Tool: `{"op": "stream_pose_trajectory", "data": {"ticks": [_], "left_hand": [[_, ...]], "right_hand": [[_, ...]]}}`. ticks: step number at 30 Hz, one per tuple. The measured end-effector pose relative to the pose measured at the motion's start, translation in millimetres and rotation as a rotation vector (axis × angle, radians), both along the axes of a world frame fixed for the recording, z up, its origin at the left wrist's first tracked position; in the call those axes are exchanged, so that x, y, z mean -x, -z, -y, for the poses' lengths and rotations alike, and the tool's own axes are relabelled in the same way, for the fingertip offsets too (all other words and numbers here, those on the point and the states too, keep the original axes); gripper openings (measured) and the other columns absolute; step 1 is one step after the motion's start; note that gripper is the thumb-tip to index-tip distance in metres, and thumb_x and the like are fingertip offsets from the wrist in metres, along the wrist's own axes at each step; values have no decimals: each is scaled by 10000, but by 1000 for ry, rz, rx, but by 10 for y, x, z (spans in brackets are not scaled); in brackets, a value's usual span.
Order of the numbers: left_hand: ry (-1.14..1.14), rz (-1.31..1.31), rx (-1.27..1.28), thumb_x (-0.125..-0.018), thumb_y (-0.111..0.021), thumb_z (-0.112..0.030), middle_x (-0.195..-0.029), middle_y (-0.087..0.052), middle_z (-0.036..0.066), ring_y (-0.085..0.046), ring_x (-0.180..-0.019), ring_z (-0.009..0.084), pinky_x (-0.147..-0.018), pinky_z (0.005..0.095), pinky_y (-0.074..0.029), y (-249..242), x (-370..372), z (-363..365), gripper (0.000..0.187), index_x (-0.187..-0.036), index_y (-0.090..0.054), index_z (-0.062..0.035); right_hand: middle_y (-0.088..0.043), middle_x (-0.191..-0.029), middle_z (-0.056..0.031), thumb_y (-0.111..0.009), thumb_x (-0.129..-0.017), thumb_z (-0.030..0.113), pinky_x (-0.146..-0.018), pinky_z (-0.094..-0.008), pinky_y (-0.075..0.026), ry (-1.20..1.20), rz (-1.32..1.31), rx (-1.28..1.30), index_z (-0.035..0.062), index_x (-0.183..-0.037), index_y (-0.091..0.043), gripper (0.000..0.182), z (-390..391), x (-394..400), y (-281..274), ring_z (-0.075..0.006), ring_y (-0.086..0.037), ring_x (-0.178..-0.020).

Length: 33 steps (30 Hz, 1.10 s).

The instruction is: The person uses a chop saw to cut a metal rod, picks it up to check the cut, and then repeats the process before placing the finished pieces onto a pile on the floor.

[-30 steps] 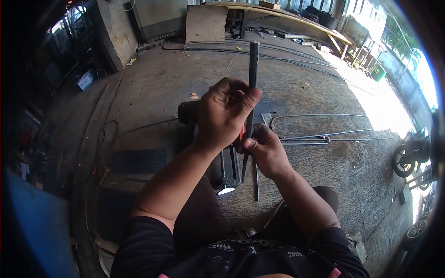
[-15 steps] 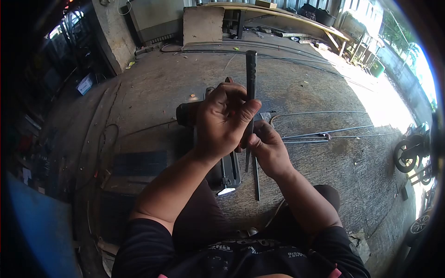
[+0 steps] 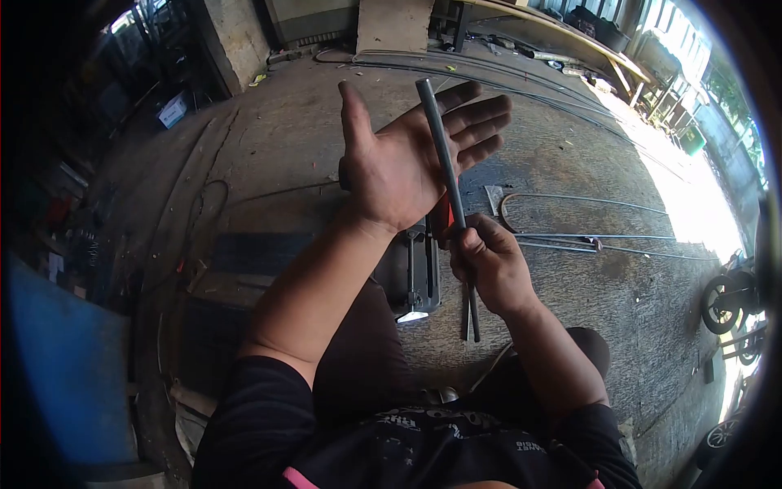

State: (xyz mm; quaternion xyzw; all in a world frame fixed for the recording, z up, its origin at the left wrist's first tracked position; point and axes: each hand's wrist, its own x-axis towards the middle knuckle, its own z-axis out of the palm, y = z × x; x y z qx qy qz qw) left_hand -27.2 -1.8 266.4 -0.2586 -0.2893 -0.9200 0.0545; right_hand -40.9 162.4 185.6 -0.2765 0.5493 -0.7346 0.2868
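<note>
My right hand is closed around the lower part of a long grey metal rod, which slants up and to the left. My left hand is spread wide with its palm up and fingers apart. The rod's upper part crosses in front of that palm. Beneath the right hand, a second thin bar shows beside the rod's lower end. Behind both arms stands a dark machine base with a long screw and a pale metal piece at its near end; much of it is hidden by the left forearm.
Thin metal bars and a bent rod lie on the concrete floor to the right. Longer rods stretch across the floor ahead. A blue panel stands at left, and a wheel shows at far right.
My left hand has gone from curled fingers at the rod to spread open. The rod has tilted with its top to the left, while my right hand keeps hold of it.
</note>
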Motion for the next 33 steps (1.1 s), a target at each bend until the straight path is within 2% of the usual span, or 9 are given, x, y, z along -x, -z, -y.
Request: {"op": "stream_pose_trajectory", "data": {"ticks": [5, 12, 16, 18, 22, 24, 26, 29, 33], "left_hand": [[25, -50, 76, -758, -167, -889, -1437, -291, 352, -272, -1380, 427, -1153, 491, -194, 33, 11, 41, 1206, -1408, -251, 122], [-2, 31, 82, -814, -177, -839, -1383, -406, 313, -380, -1327, 386, -1107, 473, -292, 104, 92, 128, 1094, -1381, -328, 84], [-831, 336, 482, -947, -416, -564, -1130, -610, 199, -568, -1071, 263, -953, 395, -420, 467, 443, 488, 638, -1246, -464, -2], [-927, 481, 617, -928, -522, -454, -1148, -594, 182, -555, -1080, 247, -962, 385, -413, 623, 512, 648, 560, -1243, -462, 5], [-940, 644, 866, -889, -601, -385, -1183, -559, 154, -518, -1130, 252, -978, 384, -388, 930, 656, 813, 518, -1200, -487, 13], [-1022, 651, 1058, -859, -616, -394, -999, -592, 154, -584, -938, 233, -906, 366, -442, 1198, 759, 904, 596, -1197, -452, 68], [-931, 689, 1022, -836, -648, -408, -1003, -572, 167, -588, -921, 243, -891, 384, -467, 1237, 771, 920, 631, -1198, -428, 60], [-410, 994, 793, -843, -654, -416, -1130, -523, 206, -569, -1043, 286, -867, 441, -513, 1201, 773, 841, 746, -1318, -349, 70], [-379, 1066, 713, -860, -665, -359, -1049, -559, 166, -620, -894, 243, -801, 405, -542, 1092, 794, 763, 602, -1223, -399, 41]], "right_hand": [[-510, -710, -4, -581, -942, 361, -558, -218, -382, -36, -31, -39, 8, -1003, -583, 358, 33, 1, 29, -75, -462, -594], [-577, -748, -22, -557, -959, 227, -642, -249, -438, 168, -150, -115, -6, -1017, -596, 243, -68, 142, -155, -99, -529, -666], [-588, -755, -18, -504, -971, 231, -643, -241, -434, 352, -237, -311, 11, -1093, -620, 278, -541, 1051, -300, -107, -538, -664], [-585, -751, -23, -484, -986, 274, -654, -273, -438, 289, -162, -329, 19, -1100, -632, 316, -824, 1808, -20, -130, -535, -672], [-613, -781, -65, -434, -1006, 397, -668, -323, -459, 484, -344, -1045, 97, -1085, -668, 388, -904, 2418, 602, -194, -579, -727], [-666, -896, -126, -423, -988, 472, -764, -371, -492, 324, -412, -1227, 116, -1075, -677, 446, -953, 2508, 1055, -275, -650, -876], [-664, -1040, -194, -396, -971, 530, -891, -449, -470, 56, -758, -1297, 55, -1061, -672, 556, -1026, 2476, 1511, -355, -626, -1043], [-627, -1128, -233, -359, -988, 498, -938, -480, -448, -85, -567, -1317, 8, -1075, -656, 580, -1026, 2470, 2033, -404, -594, -1068], [-593, -1199, -242, -367, -978, 499, -964, -484, -425, -170, -706, -1351, -6, -1117, -640, 591, -757, 2432, 2316, -395, -558, -1142]]}}
